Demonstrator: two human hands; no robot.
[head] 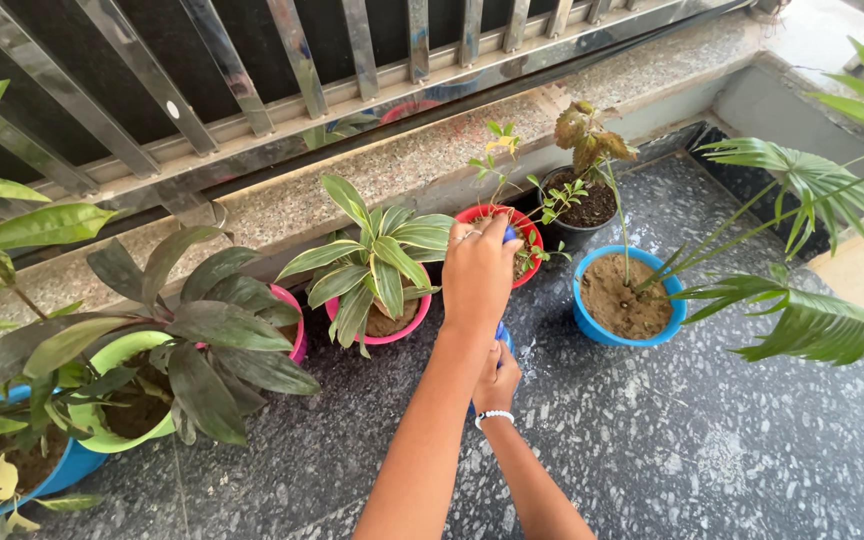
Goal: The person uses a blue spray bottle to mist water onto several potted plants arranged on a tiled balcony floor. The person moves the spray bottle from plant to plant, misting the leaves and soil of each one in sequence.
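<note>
My left hand (477, 272), with rings on its fingers, is closed over the top of a blue bottle-like thing (509, 235), just in front of a red pot (530, 232) holding a small green seedling. My right hand (497, 380), with a white bead bracelet at the wrist, grips the lower end of the same blue thing (503, 335). Most of it is hidden by my hands, so I cannot tell exactly what it is. A pink pot (402, 333) with striped green leaves stands just left of my left hand.
Potted plants line a low speckled stone ledge (372, 175) under a metal railing (252, 90): a black pot (582, 212), a blue pot (592, 320) of bare soil, a green pot (102, 440) with dark leaves. Palm fronds (802, 320) reach in from the right over the dark stone floor (712, 440).
</note>
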